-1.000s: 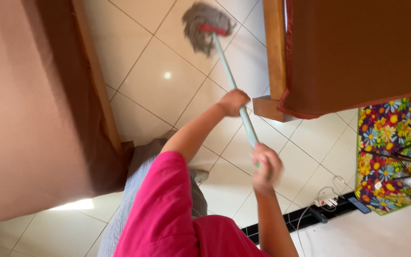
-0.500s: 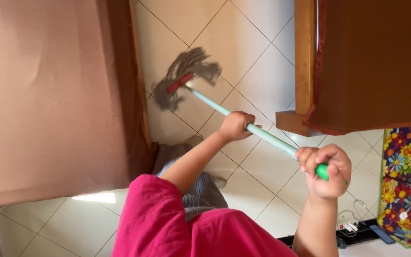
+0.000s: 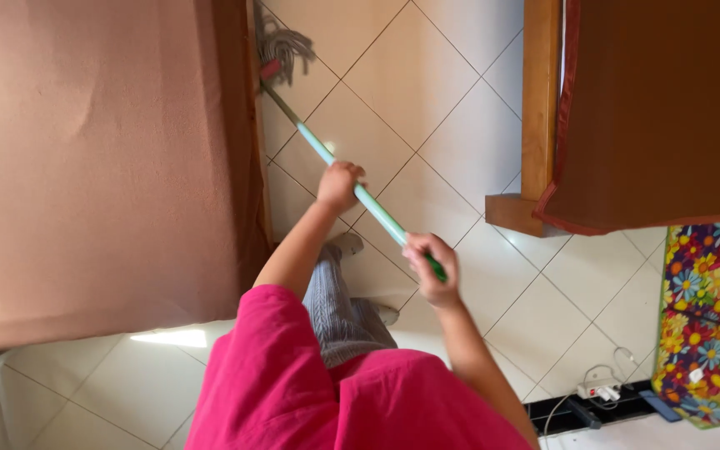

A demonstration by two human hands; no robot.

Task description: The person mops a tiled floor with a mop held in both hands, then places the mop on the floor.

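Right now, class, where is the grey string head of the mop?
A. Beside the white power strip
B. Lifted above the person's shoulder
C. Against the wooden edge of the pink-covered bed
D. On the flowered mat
C: the mop head lies on the tiled floor against the wooden bed frame, with both hands on the handle.

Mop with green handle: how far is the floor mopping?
Done: unclear; the white floor tiles show no wet marks. In hand: left hand and right hand grip the light green mop handle, its grey string head at the pink bed's wooden edge. Left: perhaps tiles by the flowered mat; uncertain.
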